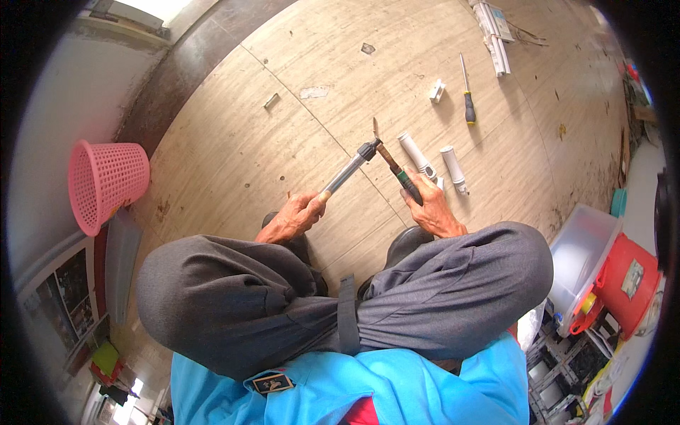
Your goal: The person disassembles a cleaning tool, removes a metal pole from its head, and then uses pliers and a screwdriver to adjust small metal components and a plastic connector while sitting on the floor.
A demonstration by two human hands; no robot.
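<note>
My left hand (300, 212) grips a silvery tube (342, 176) with a black fitting (367, 150) on its far end. In my right hand (433, 210) is a tool with a green-and-black handle (406, 183) and a brown, rusty-looking metal shaft (387, 156), possibly a soldering iron. Its bent tip (375, 127) points away from me, and the shaft meets the black fitting, apparently touching it. Just beyond my right hand lies a white plastic tube (414, 151) with an oval dark opening. Another white tube (452, 164) with a narrower near end lies to its right.
A screwdriver (467, 95), a small white bracket (438, 91) and bundled white strips (494, 40) lie farther off on the floor (234, 143). A short metal piece (271, 100) is at left. A pink basket (122, 175) stands by the wall; a clear bin (581, 255) and red container (629, 281) are at right.
</note>
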